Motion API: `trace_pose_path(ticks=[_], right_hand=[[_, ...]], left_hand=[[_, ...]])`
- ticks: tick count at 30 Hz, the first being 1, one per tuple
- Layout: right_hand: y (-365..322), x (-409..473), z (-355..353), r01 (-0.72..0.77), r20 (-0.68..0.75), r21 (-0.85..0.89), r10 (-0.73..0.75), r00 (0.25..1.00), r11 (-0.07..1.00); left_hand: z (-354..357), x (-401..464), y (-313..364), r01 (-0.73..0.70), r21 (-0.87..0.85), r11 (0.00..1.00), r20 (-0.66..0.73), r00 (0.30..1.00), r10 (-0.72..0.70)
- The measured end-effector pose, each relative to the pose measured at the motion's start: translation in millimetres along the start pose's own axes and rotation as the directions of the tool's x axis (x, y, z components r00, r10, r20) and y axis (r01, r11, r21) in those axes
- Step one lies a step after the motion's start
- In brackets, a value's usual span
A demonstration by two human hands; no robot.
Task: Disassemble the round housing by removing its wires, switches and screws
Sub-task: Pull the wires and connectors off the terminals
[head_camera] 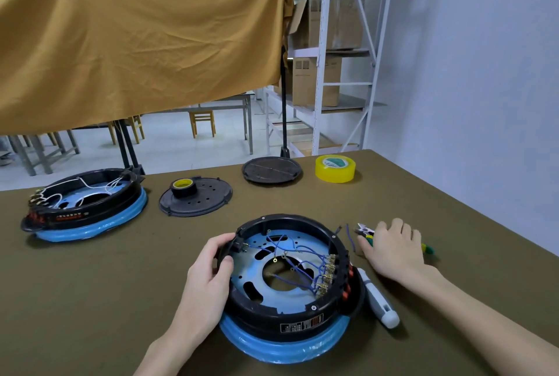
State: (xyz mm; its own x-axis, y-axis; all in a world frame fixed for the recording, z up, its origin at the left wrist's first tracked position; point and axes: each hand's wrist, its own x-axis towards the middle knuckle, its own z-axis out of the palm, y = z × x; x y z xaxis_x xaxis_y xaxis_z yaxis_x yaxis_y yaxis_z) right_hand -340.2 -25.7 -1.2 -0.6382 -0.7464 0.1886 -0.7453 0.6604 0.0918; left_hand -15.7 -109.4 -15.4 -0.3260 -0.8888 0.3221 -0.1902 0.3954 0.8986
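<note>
Here the round housing (290, 282) sits near the tabletop (121, 285) front edge, the left hand (208, 273) gripping its rim. The right hand (390, 245) rests, fingers spread, over the cutters (367, 232); snipping blue wires (302, 257) blindly risks nicking the brass switches (328, 274).

Workshop: storage shelving (320, 52), worktable (90, 285)

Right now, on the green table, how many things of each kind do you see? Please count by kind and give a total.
Round housings: 2, one with blue wires, one with white wires
Round black cover plates: 2
Tape rolls: 2, yellow and black
Cutting pliers: 1
Screwdriver: 1
Loose blue wire pieces: 2
Total: 10
</note>
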Motion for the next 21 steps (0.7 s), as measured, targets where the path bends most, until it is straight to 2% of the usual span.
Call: trace_pose_path(ticks=[2,3,4,5,6,8,11,13,15,18,21], right_hand=[[-13,-3,-19,0.103,-0.127,0.236,-0.074,0.989,0.966],[-23,-6,-31,0.201,-0.212,0.408,-0.122,0.970,0.891],[-35,-12,-44,0.318,-0.300,0.552,-0.172,0.938,0.771],[-49,-18,-56,0.418,-0.360,0.627,-0.231,0.904,0.657],[-64,-26,-66,0.495,-0.384,0.646,-0.313,0.869,0.581],[-93,-42,-77,0.611,-0.376,0.602,-0.492,0.785,0.514],[-129,-50,-73,0.713,-0.299,0.448,-0.661,0.688,0.539],[-144,-47,-71,0.736,-0.198,0.293,-0.714,0.671,0.610],[-150,-43,-69,0.738,-0.185,0.248,-0.717,0.673,0.628],[-150,-36,-65,0.695,-0.157,0.401,-0.703,0.694,0.596],[-151,-33,-63,0.686,-0.168,0.476,-0.710,0.684,0.550]], left_hand=[[0,-1,1,0.000,0.024,1.000,0.002,1.000,0.000],[0,0,2,0.005,0.030,1.000,0.004,1.000,-0.005],[0,0,2,0.010,0.037,0.999,0.007,1.000,-0.011],[-1,0,3,0.014,0.045,0.999,0.011,1.000,-0.015],[-2,1,2,0.017,0.054,0.998,0.011,1.000,-0.017],[-3,1,2,0.020,0.067,0.998,0.009,1.000,-0.021],[-4,0,2,0.015,0.081,0.997,0.014,1.000,-0.016],[-4,0,2,0.011,0.089,0.996,0.018,1.000,-0.013],[-5,0,1,0.010,0.089,0.996,0.023,1.000,-0.012],[-5,1,0,0.003,0.085,0.996,0.025,1.000,-0.005],[-5,2,-2,0.002,0.089,0.996,0.018,1.000,-0.004]])
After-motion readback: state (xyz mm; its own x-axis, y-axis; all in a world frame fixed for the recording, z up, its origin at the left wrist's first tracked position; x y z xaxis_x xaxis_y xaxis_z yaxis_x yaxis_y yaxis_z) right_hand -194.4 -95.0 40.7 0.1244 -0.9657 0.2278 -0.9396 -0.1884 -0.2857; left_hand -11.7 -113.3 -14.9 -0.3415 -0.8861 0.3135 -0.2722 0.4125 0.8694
